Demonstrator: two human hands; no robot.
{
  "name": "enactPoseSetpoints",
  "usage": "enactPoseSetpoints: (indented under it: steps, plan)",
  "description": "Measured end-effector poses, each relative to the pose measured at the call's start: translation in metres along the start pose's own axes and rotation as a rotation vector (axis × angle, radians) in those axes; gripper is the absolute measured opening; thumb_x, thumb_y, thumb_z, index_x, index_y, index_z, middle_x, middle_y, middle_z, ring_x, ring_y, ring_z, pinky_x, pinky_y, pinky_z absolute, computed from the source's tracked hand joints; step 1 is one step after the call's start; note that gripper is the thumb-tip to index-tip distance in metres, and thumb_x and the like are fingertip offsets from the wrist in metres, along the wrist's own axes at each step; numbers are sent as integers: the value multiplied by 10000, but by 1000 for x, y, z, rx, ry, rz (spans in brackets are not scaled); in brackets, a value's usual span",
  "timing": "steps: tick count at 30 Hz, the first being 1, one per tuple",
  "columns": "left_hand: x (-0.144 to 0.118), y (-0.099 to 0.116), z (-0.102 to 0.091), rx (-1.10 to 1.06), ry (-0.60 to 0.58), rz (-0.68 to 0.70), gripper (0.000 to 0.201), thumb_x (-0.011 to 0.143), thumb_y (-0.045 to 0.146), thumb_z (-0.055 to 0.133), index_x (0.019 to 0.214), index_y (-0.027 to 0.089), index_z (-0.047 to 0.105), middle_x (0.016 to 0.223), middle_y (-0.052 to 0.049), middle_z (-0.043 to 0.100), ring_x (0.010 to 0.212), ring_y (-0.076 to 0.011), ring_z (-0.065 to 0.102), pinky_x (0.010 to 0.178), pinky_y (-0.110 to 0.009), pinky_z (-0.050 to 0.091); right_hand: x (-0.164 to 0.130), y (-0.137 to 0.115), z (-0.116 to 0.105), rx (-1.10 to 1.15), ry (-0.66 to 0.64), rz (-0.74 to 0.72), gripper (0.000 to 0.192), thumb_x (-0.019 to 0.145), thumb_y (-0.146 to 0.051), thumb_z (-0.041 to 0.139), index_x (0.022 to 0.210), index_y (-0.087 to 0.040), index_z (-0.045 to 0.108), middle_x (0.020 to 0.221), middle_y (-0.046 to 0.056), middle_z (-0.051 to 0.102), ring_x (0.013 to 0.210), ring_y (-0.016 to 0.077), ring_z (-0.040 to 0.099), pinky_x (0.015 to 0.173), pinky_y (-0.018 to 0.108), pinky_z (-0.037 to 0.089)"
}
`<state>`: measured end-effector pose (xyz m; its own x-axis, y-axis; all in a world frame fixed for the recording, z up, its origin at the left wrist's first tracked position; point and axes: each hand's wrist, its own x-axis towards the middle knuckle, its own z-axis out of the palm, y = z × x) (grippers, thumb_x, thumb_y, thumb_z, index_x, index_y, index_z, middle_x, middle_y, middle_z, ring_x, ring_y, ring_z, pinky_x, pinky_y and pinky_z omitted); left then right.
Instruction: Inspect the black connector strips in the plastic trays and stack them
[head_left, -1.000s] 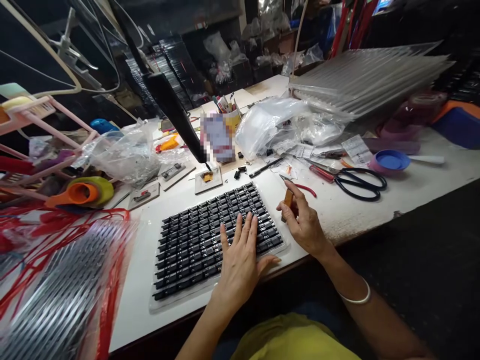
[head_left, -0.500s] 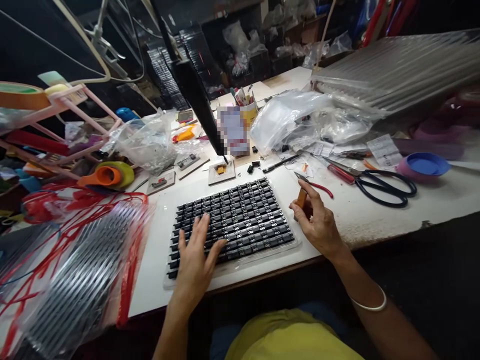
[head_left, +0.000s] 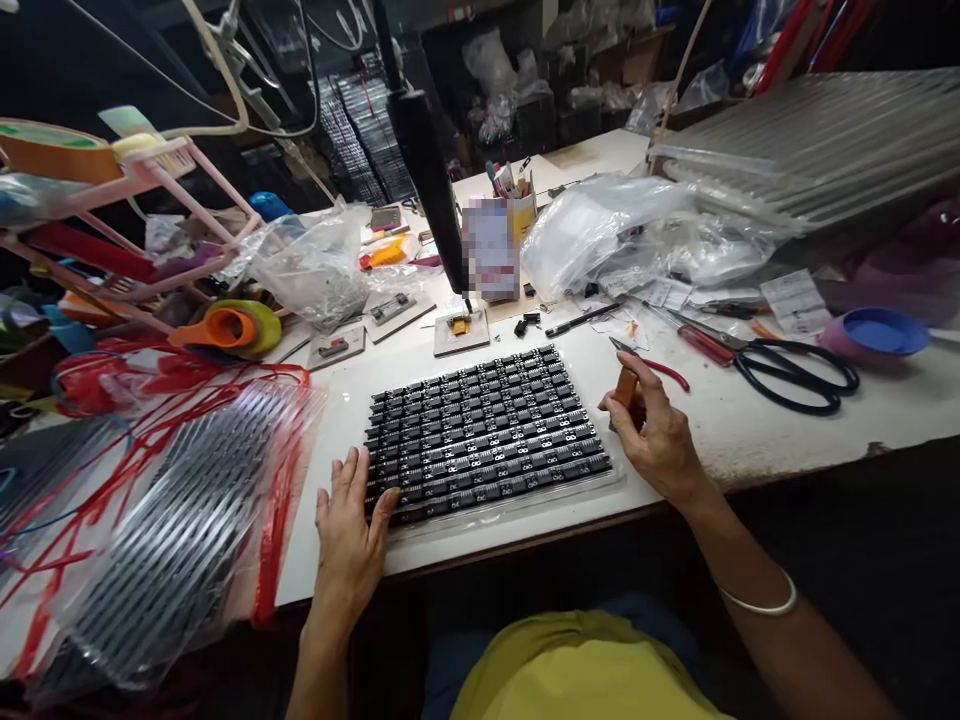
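A clear plastic tray (head_left: 616,482) lies on the white table, filled with rows of small black electronic parts (head_left: 487,430). My left hand (head_left: 349,525) rests flat at the tray's left edge, fingers stretched and thumb over the nearest row's end. Beside the tray's right edge, my right hand (head_left: 651,430) is closed around a small orange-brown block (head_left: 625,388); the fingers hide part of it. Behind the tray, a black electric screwdriver (head_left: 427,180) hangs with its tip over a small jig plate (head_left: 460,334) carrying a yellowish piece.
Red-handled pliers (head_left: 660,368), large black scissors (head_left: 795,380) and a blue-and-pink bowl (head_left: 881,335) lie at the right. Clear plastic bags (head_left: 600,230) fill the back. At left are stacked plastic trays (head_left: 180,520), red straps (head_left: 274,540) and a pink rack (head_left: 217,195).
My left hand has moved left, from above the black parts to the tray's left edge. My right hand still holds the orange-brown block. The whole view has shifted slightly.
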<state>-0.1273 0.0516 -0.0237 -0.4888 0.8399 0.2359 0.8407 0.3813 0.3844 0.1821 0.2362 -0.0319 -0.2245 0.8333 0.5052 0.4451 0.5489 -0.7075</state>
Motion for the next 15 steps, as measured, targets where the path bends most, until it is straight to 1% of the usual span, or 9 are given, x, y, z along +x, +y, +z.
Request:
enactPoseSetpoints:
  steps: [4, 8, 10, 13, 15]
  plan:
    - [0, -4, 2, -35, 18, -21, 654, 915, 555, 332, 1425, 146, 370, 1501, -159, 349, 1433, -281, 206, 1152, -541, 132, -2, 2, 1, -8, -14, -30, 498, 910, -263, 491, 1390, -200, 375, 871, 60, 666, 707, 158, 655, 657, 279, 537]
    - [-1, -6, 0, -116, 95, -41, 609, 919, 530, 356, 1423, 190, 380, 1498, -128, 367, 1425, -253, 236, 1165, -501, 152, -2, 2, 2, -5, -2, -21, 497, 908, -269, 499, 1385, -201, 378, 895, 67, 674, 717, 162, 660, 703, 303, 546]
    - [-3, -6, -2, -183, 118, -101, 596, 917, 519, 377, 1421, 202, 385, 1487, -114, 390, 1405, -235, 292, 1168, -463, 188, -2, 1, 2, -2, -2, 2, 506, 902, -281, 511, 1384, -201, 379, 893, 67, 677, 738, 170, 667, 715, 311, 551]
    - [-5, -8, -3, -310, 105, -214, 585, 916, 508, 394, 1415, 204, 396, 1456, -101, 440, 1353, -220, 390, 1153, -421, 260, -1, -1, 0, 19, 17, 42, 512, 903, -307, 514, 1385, -205, 375, 898, 70, 680, 786, 183, 671, 723, 319, 554]
    - [-6, -9, -3, -371, 98, -246, 574, 916, 499, 402, 1414, 214, 398, 1446, -90, 456, 1336, -215, 417, 1145, -408, 283, -1, -2, -1, 42, 45, 86, 515, 909, -323, 508, 1390, -214, 363, 875, 58, 681, 746, 174, 664, 687, 312, 556]
